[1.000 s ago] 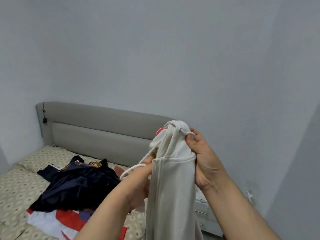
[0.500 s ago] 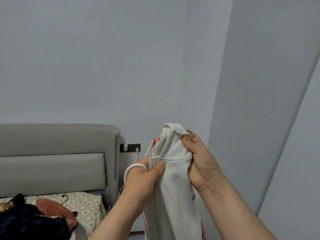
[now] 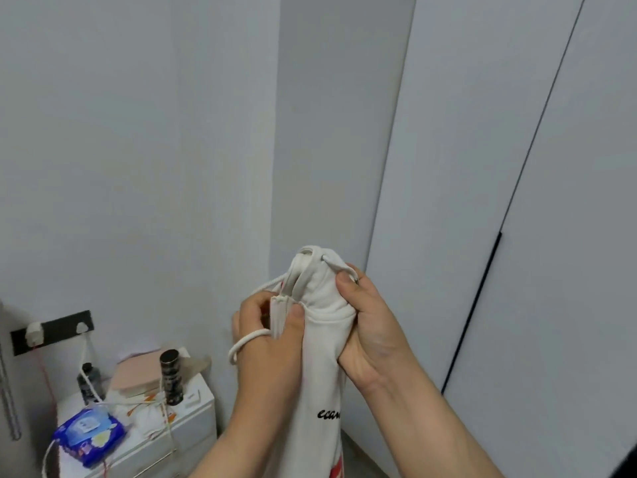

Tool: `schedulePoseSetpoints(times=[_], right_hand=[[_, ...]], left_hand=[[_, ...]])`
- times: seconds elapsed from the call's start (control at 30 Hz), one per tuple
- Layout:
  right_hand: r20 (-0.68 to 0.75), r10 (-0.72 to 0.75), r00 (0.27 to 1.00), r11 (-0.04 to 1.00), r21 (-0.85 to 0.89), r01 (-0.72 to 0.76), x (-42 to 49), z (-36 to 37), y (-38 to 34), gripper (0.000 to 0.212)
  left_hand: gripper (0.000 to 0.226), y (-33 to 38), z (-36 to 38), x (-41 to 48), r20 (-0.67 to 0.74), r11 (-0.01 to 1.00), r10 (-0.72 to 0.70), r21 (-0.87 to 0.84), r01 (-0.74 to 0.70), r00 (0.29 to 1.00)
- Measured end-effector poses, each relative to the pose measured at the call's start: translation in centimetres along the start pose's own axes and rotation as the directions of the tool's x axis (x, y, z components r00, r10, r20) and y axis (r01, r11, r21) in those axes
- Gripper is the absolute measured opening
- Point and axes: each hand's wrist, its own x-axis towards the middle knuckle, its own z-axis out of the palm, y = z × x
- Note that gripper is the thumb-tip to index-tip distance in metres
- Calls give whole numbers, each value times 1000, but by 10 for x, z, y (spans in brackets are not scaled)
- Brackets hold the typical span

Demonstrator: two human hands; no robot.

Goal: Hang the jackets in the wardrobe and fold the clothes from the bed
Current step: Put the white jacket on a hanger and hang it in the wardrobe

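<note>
While curled fingers of the right hand clamp the bunched top of a white jacket, the left hand pinches its front edge, with a drawstring looped over it. The jacket hangs out of frame, its black lettering half hidden. Closed wardrobe doors stand just right.

One white jacket, two hands: left hand, right hand. One tabletop with one black can, one dark bottle, one blue wipes pack, one pink box.
</note>
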Motion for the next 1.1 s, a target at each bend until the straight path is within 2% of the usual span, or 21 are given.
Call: schedulePoseSetpoints(times=[0.03, 0.1, 0.17, 0.27, 0.3, 0.37, 0.43, 0.53, 0.67, 0.83, 0.93, 1.0, 1.1], right_hand=[[-18, -17, 1000, 1000, -4, 17, -7, -6, -6, 34], [-59, -45, 997, 999, -16, 44, -21, -17, -19, 35], [-96, -84, 992, 996, -38, 80, -34, -25, -34, 36], [-183, -156, 971, 988, -41, 151, -48, -45, -60, 34], [-206, -179, 962, 984, -43, 174, -51, -54, -68, 32], [-270, -214, 939, 977, -69, 202, -55, -73, -85, 31], [-337, -265, 903, 963, -145, 228, -61, -91, -103, 44], [-418, -333, 845, 926, -316, 208, -69, -118, -131, 41], [-424, -388, 818, 848, -513, 136, -75, -150, -164, 44], [-420, -323, 848, 835, -548, 46, -73, -192, -197, 21], [-430, -301, 851, 818, -575, -1, -65, -208, -206, 22], [-444, -286, 849, 798, -601, -46, -57, -216, -210, 29], [-461, -277, 843, 774, -627, -89, -43, -230, -218, 32]], left_hand=[[50, -1, 5, -4, 15, 999, 29, 32, -29, 999], [89, -2, 17, -14, 190, 996, -42, -75, 57, 981], [106, -2, 31, -25, 379, 976, -79, -158, 149, 922], [98, -1, 63, -42, 490, 969, -61, -180, 170, 869], [86, 1, 75, -47, 492, 966, -72, -181, 183, 868], [46, 7, 98, -55, 496, 965, -59, -194, 176, 866], [14, 11, 119, -60, 505, 966, -63, -186, 180, 861], [12, 8, 148, -69, 522, 948, -105, -203, 243, 846], [22, 6, 187, -85, 525, 924, -158, -221, 313, 837], [34, 5, 228, -94, 507, 914, -190, -221, 340, 841], [38, -2, 241, -92, 488, 918, -211, -200, 344, 847], [38, -6, 250, -85, 479, 918, -222, -192, 348, 849], [26, -18, 265, -69, 456, 910, -240, -201, 363, 857]])
